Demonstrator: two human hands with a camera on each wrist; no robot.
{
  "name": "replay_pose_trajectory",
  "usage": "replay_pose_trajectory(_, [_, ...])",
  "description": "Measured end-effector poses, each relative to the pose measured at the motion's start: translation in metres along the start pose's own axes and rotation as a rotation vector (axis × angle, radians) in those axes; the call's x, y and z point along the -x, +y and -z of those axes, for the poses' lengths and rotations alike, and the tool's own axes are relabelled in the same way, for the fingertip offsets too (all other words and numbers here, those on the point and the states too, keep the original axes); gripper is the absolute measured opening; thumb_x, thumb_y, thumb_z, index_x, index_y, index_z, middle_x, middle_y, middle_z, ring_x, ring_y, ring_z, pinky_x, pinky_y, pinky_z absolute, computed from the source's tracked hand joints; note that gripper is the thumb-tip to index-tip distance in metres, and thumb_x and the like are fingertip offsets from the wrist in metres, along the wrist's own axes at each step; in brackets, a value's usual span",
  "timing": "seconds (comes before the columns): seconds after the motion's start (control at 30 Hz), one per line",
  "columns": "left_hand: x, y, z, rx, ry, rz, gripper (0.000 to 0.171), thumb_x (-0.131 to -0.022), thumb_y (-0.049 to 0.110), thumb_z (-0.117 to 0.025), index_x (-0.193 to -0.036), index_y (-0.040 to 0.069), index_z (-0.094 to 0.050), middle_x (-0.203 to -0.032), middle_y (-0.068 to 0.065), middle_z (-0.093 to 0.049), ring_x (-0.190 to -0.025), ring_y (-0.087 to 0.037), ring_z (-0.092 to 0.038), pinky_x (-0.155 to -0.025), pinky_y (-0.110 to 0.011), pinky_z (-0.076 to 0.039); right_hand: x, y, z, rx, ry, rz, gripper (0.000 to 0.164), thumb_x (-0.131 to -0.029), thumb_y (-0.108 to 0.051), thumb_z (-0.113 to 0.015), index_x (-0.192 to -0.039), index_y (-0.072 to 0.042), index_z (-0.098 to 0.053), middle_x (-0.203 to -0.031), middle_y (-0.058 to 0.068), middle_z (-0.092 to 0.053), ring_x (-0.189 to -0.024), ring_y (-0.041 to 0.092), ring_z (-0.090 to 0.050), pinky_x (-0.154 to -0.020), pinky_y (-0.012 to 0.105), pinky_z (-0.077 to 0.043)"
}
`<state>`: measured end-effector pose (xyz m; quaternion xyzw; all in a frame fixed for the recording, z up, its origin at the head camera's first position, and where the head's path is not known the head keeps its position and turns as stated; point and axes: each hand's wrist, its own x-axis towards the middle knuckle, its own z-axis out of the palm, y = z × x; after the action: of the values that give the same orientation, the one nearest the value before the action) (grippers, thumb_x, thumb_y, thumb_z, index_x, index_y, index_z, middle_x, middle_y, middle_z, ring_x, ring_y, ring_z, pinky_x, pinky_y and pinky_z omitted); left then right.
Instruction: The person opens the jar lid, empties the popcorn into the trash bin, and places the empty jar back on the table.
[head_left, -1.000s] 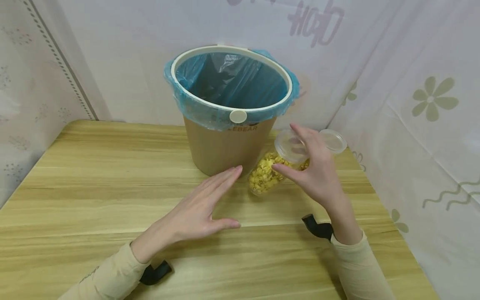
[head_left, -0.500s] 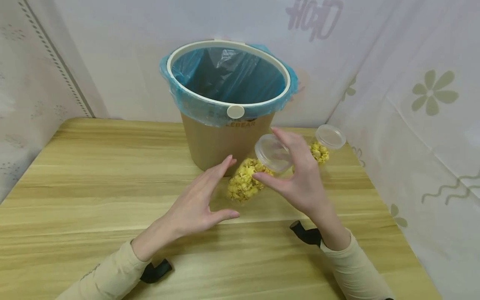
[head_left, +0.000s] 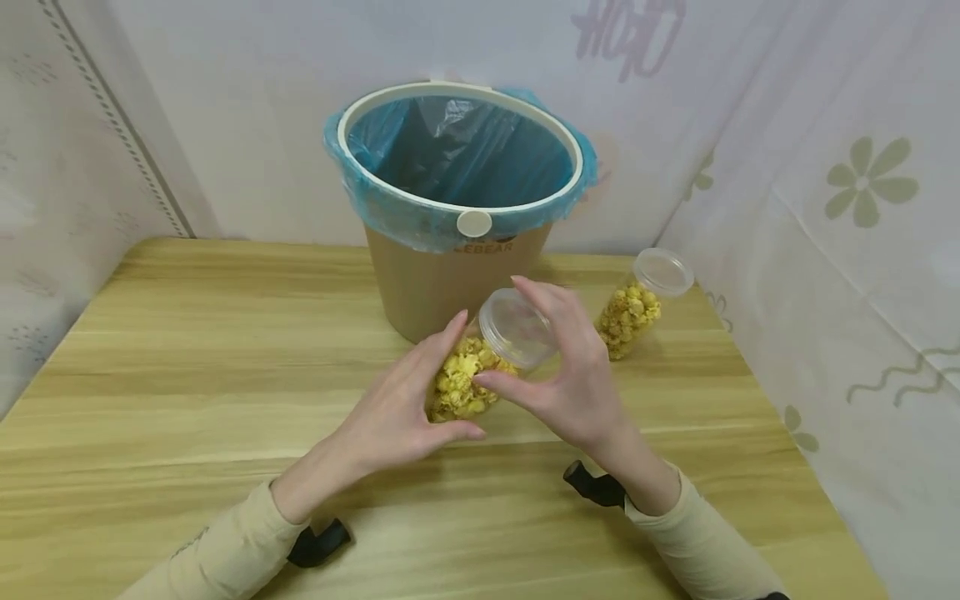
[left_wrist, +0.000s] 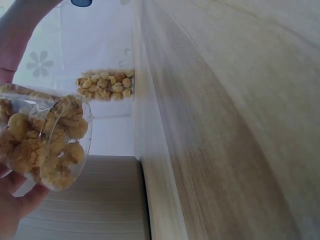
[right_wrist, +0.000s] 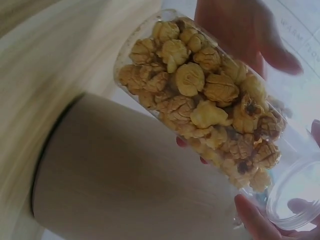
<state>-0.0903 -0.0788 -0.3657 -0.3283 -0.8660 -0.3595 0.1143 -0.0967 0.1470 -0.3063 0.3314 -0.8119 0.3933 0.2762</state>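
Observation:
A clear plastic jar of popcorn (head_left: 461, 385) is held tilted in front of the bin, its transparent lid (head_left: 517, 329) up and to the right. My right hand (head_left: 573, 375) grips it near the lid, thumb on the near side. Around the lower part goes my left hand (head_left: 393, 412), fingers along the far side and thumb stretched out on the near side. In the left wrist view the jar's base (left_wrist: 70, 150) hangs above the tabletop. Popcorn fills much of the jar (right_wrist: 200, 95) in the right wrist view.
A brown trash bin (head_left: 420, 292) with a pale rim and blue bag liner (head_left: 375, 208) stands behind the hands. Another lidded popcorn jar (head_left: 628, 321) stands upright at the right of the wooden table (head_left: 187, 375). Patterned curtains (head_left: 247, 125) close off the back and sides.
My right hand has carried the jar left and nearer, away from the standing jar. My left hand has barely moved, and the jar now sits between its thumb and fingers.

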Motion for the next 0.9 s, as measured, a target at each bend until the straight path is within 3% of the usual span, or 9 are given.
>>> replay_pose_trajectory(0.1, [-0.001, 0.001, -0.001, 0.033, 0.008, 0.014, 0.127, -0.073, 0.049, -0.091, -0.167, 0.026, -0.010, -0.167, -0.003, -0.037, -0.148, -0.028, -0.046, -0.115, -0.054, -0.046, 0.002, -0.003, -0.002, -0.010, -0.008, 0.002, 0.089, -0.080, -0.050, -0.086, -0.149, -0.007, -0.050, -0.144, 0.011, -0.058, -0.130, 0.025, -0.055, -0.111, 0.034, -0.046])
replay_pose_trajectory(0.27, [0.001, 0.001, 0.000, 0.074, 0.024, 0.016, 0.121, -0.073, 0.044, -0.093, -0.166, 0.024, -0.017, -0.161, -0.005, -0.045, -0.137, -0.026, -0.056, -0.106, -0.051, -0.053, 0.005, -0.004, -0.004, -0.012, -0.058, -0.008, 0.093, -0.075, -0.037, -0.093, -0.151, -0.008, -0.048, -0.144, 0.013, -0.056, -0.130, 0.025, -0.056, -0.106, 0.037, -0.051])
replay_pose_trajectory(0.43, [0.001, -0.001, 0.000, 0.027, 0.066, -0.030, 0.117, -0.073, 0.042, -0.093, -0.164, 0.024, -0.022, -0.146, -0.007, -0.056, -0.119, -0.019, -0.061, -0.092, -0.043, -0.059, 0.005, -0.001, -0.001, -0.002, -0.113, -0.028, 0.100, -0.070, -0.027, -0.095, -0.154, -0.008, -0.044, -0.145, 0.012, -0.054, -0.129, 0.023, -0.056, -0.104, 0.034, -0.051])
replay_pose_trajectory(0.53, [-0.001, -0.003, 0.001, -0.011, 0.109, -0.061, 0.115, -0.072, 0.039, -0.094, -0.163, 0.023, -0.026, -0.142, -0.010, -0.057, -0.120, -0.021, -0.061, -0.092, -0.043, -0.059, 0.004, 0.000, 0.003, 0.011, -0.135, -0.044, 0.101, -0.074, -0.037, -0.093, -0.156, -0.009, -0.042, -0.148, 0.010, -0.054, -0.132, 0.022, -0.055, -0.103, 0.034, -0.052])
replay_pose_trajectory(0.6, [-0.001, -0.004, 0.002, -0.043, 0.140, -0.078, 0.113, -0.071, 0.038, -0.095, -0.162, 0.021, -0.029, -0.140, -0.011, -0.057, -0.122, -0.024, -0.060, -0.094, -0.044, -0.059, 0.003, 0.001, 0.006, 0.028, -0.135, -0.057, 0.096, -0.081, -0.053, -0.084, -0.157, -0.011, -0.042, -0.147, 0.009, -0.055, -0.129, 0.022, -0.058, -0.097, 0.035, -0.055])
replay_pose_trajectory(0.73, [-0.002, -0.006, 0.004, -0.130, 0.204, -0.123, 0.110, -0.069, 0.038, -0.096, -0.159, 0.018, -0.036, -0.136, -0.012, -0.059, -0.120, -0.027, -0.061, -0.094, -0.046, -0.059, 0.001, 0.002, 0.012, 0.101, -0.123, -0.102, 0.088, -0.091, -0.078, -0.051, -0.153, -0.016, -0.048, -0.137, 0.007, -0.063, -0.112, 0.019, -0.065, -0.078, 0.035, -0.060])
replay_pose_trajectory(0.9, [-0.002, -0.007, 0.005, -0.217, 0.250, -0.170, 0.104, -0.072, 0.040, -0.094, -0.158, 0.021, -0.039, -0.133, -0.011, -0.060, -0.115, -0.028, -0.062, -0.094, -0.046, -0.057, 0.001, 0.005, 0.015, 0.220, -0.171, -0.140, 0.084, -0.092, -0.082, -0.040, -0.145, -0.020, -0.059, -0.110, 0.002, -0.069, -0.081, 0.012, -0.061, -0.061, 0.026, -0.053])
